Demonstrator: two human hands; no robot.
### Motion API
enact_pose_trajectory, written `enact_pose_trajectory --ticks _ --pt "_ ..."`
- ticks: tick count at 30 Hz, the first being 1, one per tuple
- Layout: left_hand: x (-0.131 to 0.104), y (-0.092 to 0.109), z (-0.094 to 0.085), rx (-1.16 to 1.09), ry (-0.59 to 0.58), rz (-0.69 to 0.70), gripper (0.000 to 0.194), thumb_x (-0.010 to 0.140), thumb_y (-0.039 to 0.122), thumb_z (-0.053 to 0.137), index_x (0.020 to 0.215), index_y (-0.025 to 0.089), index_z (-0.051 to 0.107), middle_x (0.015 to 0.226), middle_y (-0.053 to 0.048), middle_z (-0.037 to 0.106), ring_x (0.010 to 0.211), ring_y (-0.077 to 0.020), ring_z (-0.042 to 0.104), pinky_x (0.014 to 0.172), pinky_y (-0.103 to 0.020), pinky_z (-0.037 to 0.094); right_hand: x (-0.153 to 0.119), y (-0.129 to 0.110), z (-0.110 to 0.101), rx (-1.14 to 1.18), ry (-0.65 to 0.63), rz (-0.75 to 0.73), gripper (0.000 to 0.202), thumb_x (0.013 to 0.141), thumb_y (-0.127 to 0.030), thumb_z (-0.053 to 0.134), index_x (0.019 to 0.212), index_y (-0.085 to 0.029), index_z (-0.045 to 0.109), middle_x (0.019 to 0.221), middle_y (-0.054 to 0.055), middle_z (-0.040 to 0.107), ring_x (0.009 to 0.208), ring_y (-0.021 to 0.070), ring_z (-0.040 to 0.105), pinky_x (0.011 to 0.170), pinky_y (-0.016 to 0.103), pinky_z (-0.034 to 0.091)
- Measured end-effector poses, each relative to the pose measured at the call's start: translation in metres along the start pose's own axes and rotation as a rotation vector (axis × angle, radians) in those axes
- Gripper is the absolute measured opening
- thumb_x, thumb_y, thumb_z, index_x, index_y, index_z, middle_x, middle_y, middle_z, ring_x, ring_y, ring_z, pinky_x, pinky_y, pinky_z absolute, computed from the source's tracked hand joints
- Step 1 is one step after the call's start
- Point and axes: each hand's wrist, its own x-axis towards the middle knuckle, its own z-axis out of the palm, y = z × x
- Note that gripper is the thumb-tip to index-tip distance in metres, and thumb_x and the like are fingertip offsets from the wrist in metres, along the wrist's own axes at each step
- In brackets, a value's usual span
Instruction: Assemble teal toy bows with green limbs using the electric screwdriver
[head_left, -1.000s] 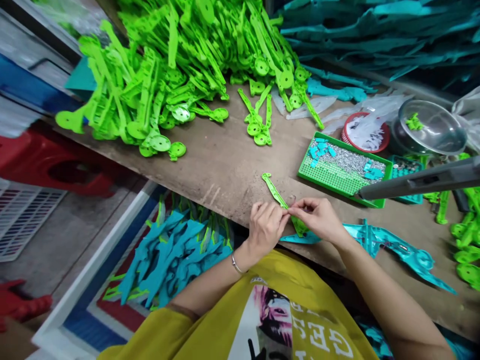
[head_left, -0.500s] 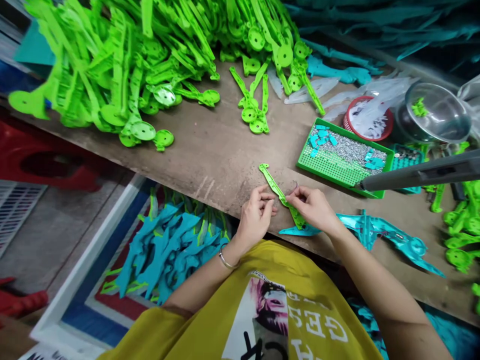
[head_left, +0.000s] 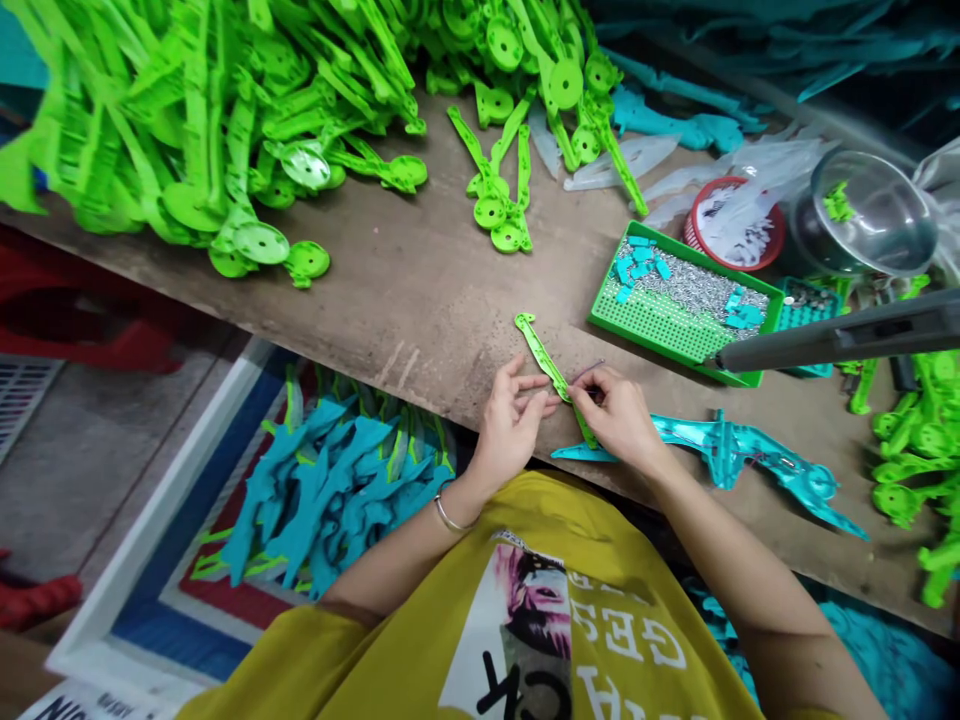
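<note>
A long, narrow bright green plastic part (head_left: 541,353) lies slantwise between my hands, its hollow ribbed side up. My right hand (head_left: 621,415) pinches it near the middle with thumb and fingers. A thin dark wire (head_left: 592,368) shows just above that hand. On the other side, my left hand (head_left: 511,415) is half curled with fingers apart, its fingertips at the part's left edge; whether they press on it is unclear. Beneath the green part's lower end and my right wrist lies a turquoise bow-shaped plastic shell (head_left: 724,450), with thin wires inside.
Large heap of green parts (head_left: 247,130) at the back left; a few more (head_left: 499,205) lie nearer. To the right stand a green basket (head_left: 652,325) of small metal pieces, a red basket (head_left: 694,230), a metal bowl (head_left: 862,255) and a grey tool (head_left: 832,338). Turquoise parts (head_left: 322,480) fill a box below.
The view has shifted slightly, so the whole scene sits a little differently. My right hand still pinches the green part; the left hand's fingers have moved a bit closer along its edge.
</note>
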Motion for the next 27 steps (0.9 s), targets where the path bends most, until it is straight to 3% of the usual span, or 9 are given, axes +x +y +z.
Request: enact_pose_trajectory --ticks 4,8,13,22,27 --pt "-0.003 0.001 0.008 -0.105 -0.025 -0.049 0.065 0.083 0.028 0.079 0.138 0.019 0.047 0.116 -0.009 0.069 0.096 -0.0163 0.073 0.092 -0.033 0.060 -0.003 0.001 -0.004 0.081 0.030 -0.018 0.016 0.091 -0.029 0.063 0.079 -0.020 0.068 0.082 0.005 0.071 0.074 0.0178 0.063 0.072 0.032 0.045" --pt "-0.002 0.003 0.017 -0.066 -0.068 -0.006 0.043 0.077 0.024 0.082 0.116 0.017 0.064 0.105 -0.005 0.072 0.089 -0.0128 0.069 0.086 -0.027 0.057 -0.008 0.000 -0.008 0.149 0.039 -0.029 0.016 0.089 -0.031 0.066 0.078 -0.020 0.069 0.080 0.004 0.071 0.074 0.0176 0.063 0.072 0.032 0.046" --pt "0.003 0.004 0.021 -0.067 -0.030 -0.018 0.032 0.073 0.027 0.085 0.095 0.017 0.064 0.091 -0.002 0.073 0.085 -0.0130 0.070 0.083 -0.026 0.057 -0.013 0.003 -0.012 0.212 0.019 -0.063 0.016 0.090 -0.030 0.065 0.078 -0.020 0.069 0.079 0.003 0.070 0.075 0.0170 0.064 0.072 0.031 0.047" --pt "0.007 -0.002 0.024 -0.055 -0.001 -0.025 0.038 0.070 0.029 0.088 0.090 0.017 0.058 0.082 0.002 0.067 0.076 -0.0105 0.067 0.073 -0.023 0.053 -0.016 0.010 -0.011 0.219 0.062 -0.152 0.012 0.088 -0.025 0.065 0.078 -0.020 0.070 0.079 0.003 0.071 0.075 0.0173 0.066 0.073 0.031 0.050" --pt "0.007 -0.002 0.018 -0.118 -0.119 -0.028 0.039 0.076 0.035 0.087 0.097 0.019 0.057 0.093 -0.001 0.072 0.089 -0.0121 0.069 0.087 -0.026 0.054 -0.017 0.008 -0.011 0.204 0.079 -0.156 0.011 0.088 -0.025 0.065 0.079 -0.020 0.072 0.079 0.004 0.072 0.076 0.0181 0.067 0.075 0.032 0.052"
